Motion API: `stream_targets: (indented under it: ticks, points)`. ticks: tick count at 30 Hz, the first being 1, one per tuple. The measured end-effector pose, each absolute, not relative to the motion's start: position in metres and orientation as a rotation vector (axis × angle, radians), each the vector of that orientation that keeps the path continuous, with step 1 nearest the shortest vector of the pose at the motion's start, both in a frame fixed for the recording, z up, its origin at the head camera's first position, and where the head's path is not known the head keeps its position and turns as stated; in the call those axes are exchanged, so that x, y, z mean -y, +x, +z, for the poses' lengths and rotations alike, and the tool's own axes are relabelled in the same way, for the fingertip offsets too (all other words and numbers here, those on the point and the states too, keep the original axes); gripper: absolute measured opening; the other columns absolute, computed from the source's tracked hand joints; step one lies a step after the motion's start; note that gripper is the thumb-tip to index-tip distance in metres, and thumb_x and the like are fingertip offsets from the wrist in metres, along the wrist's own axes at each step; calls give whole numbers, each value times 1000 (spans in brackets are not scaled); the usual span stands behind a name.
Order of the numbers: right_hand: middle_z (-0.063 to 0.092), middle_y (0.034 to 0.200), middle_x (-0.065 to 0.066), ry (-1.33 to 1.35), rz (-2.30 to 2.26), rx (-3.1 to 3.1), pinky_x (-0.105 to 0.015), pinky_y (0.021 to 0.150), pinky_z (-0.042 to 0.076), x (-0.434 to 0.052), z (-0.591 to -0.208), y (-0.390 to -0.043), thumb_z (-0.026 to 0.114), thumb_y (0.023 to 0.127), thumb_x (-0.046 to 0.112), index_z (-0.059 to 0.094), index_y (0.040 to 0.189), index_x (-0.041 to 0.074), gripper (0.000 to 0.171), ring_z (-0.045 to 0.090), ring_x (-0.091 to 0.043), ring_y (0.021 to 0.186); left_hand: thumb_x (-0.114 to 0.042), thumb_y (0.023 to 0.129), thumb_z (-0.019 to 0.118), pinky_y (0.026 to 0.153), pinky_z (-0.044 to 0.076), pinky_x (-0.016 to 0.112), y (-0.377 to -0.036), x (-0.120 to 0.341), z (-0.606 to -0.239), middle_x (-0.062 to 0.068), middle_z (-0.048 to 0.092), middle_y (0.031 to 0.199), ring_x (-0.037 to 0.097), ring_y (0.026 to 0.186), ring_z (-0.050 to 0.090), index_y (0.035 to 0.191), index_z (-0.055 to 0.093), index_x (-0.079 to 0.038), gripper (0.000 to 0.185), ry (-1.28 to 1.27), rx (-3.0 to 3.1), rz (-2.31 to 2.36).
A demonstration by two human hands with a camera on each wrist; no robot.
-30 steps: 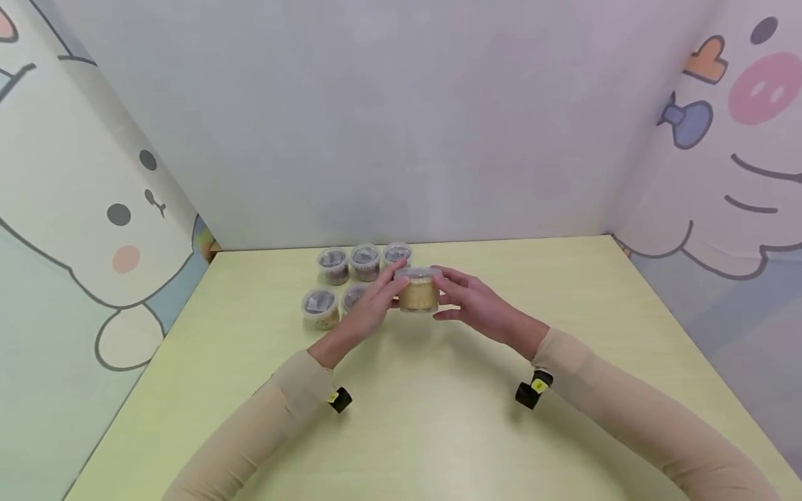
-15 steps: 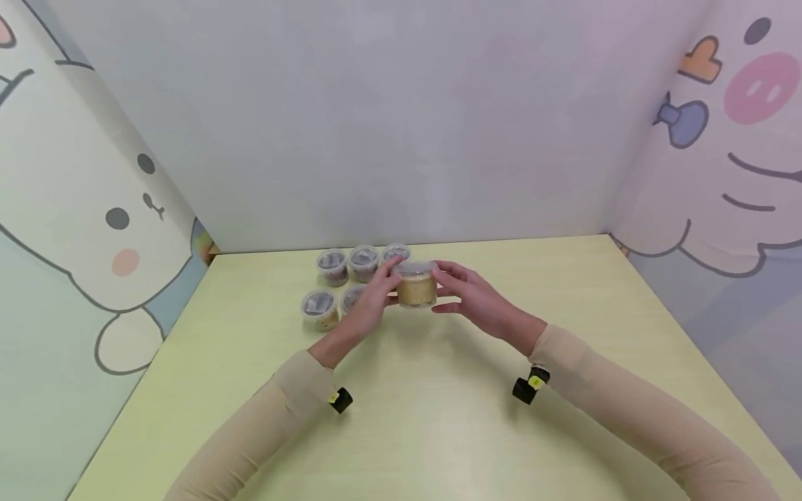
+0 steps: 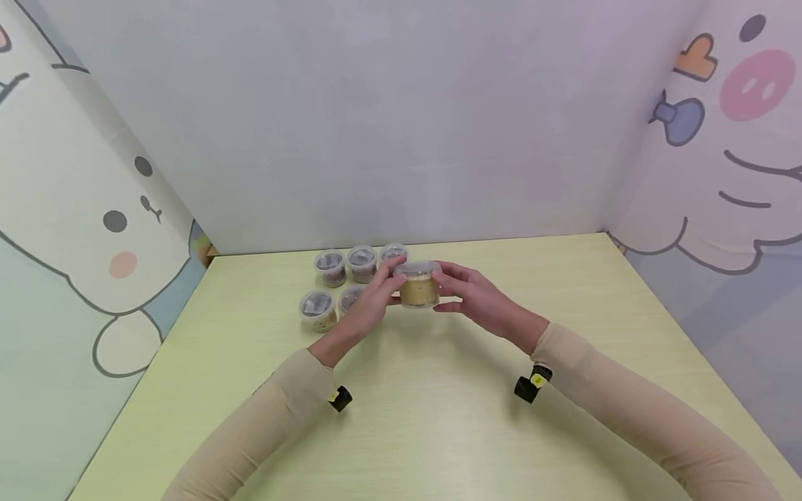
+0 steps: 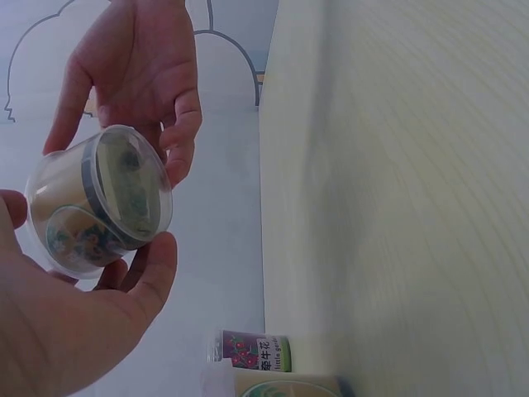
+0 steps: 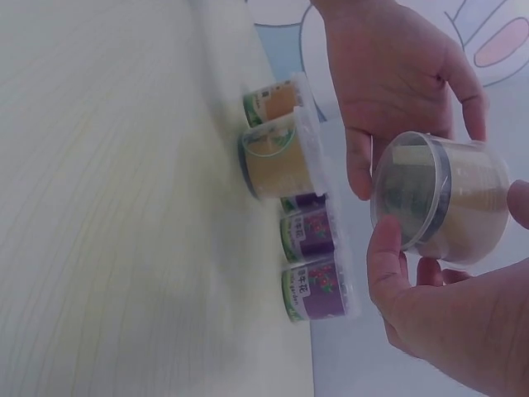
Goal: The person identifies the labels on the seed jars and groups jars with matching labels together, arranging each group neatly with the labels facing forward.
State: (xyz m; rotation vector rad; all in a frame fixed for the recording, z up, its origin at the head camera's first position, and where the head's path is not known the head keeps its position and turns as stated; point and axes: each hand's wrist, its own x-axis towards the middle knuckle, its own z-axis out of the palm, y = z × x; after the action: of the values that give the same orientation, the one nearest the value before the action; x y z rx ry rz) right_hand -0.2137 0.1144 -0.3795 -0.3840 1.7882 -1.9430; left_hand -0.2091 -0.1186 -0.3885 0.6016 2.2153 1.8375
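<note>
Both hands hold a lidded clear plastic tub (image 3: 419,285) with a tan paper cup inside, raised over the table. The left hand (image 3: 371,304) grips its left side, and the right hand (image 3: 481,304) grips its right side. In the left wrist view, the tub (image 4: 99,203) is tilted, with a green and blue printed mark on its wall and left fingers (image 4: 155,269) under its edge. From the right wrist, the right thumb and fingers (image 5: 388,260) are seen curled around the tub (image 5: 463,198).
Several similar lidded tubs stand in two rows behind the left hand, including a front-left tub (image 3: 318,311) and a purple-labelled tub (image 5: 318,289). The yellowish table (image 3: 432,417) meets a pale back wall (image 3: 401,139). Cartoon-printed side panels flank it. Small black cameras sit at both wrists.
The tub has risen slightly between the two hands since a second ago, and both hands keep their hold. The tubs on the table have stayed put.
</note>
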Motion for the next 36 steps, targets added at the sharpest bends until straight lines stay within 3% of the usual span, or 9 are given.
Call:
stream_targets:
  ticks: [8, 12, 19, 24, 32, 36]
  points:
    - [40, 150, -16, -364, -1960, -1787, -47, 103, 49, -114, -378, -213, 52, 107, 36, 29, 157, 4, 63, 47, -34, 124, -38, 109, 37, 106, 44, 52, -209, 119, -386, 15, 32, 155, 32, 136, 42, 158, 26, -14, 56, 623, -2213, 1831]
    - [37, 152, -15, -382, -1966, -1785, -48, 104, 48, -116, -380, -212, 53, 107, 36, 26, 159, 6, 66, 45, -35, 131, -39, 109, 43, 106, 44, 51, -209, 118, -385, 14, 35, 153, 30, 134, 44, 158, 25, -15, 58, 585, -2190, 1832]
    - [35, 154, -15, -429, -1978, -1768, -52, 107, 45, -118, -383, -215, 51, 108, 33, 23, 160, 6, 65, 41, -35, 139, -37, 105, 56, 95, 50, 43, -209, 116, -382, 12, 46, 138, 26, 114, 52, 159, 26, -11, 67, 535, -2261, 1797]
    - [34, 155, -16, -410, -2010, -1720, -54, 107, 44, -117, -381, -215, 50, 108, 35, 23, 159, 6, 64, 41, -39, 138, -30, 107, 54, 94, 53, 38, -209, 117, -383, 14, 49, 135, 26, 112, 54, 158, 29, -8, 61, 565, -2264, 1837]
    - [36, 153, -14, -365, -1994, -1805, -48, 102, 49, -114, -379, -213, 46, 109, 38, 26, 160, 10, 61, 41, -38, 133, -23, 110, 43, 98, 50, 50, -210, 120, -385, 19, 44, 134, 28, 115, 50, 157, 29, -3, 53, 628, -2201, 1945]
    - [37, 153, -12, -372, -2018, -1812, -48, 102, 49, -113, -379, -212, 45, 109, 39, 28, 160, 12, 59, 41, -40, 135, -22, 110, 46, 97, 51, 49, -211, 121, -386, 18, 44, 130, 28, 113, 51, 155, 30, -1, 53, 619, -2209, 1979]
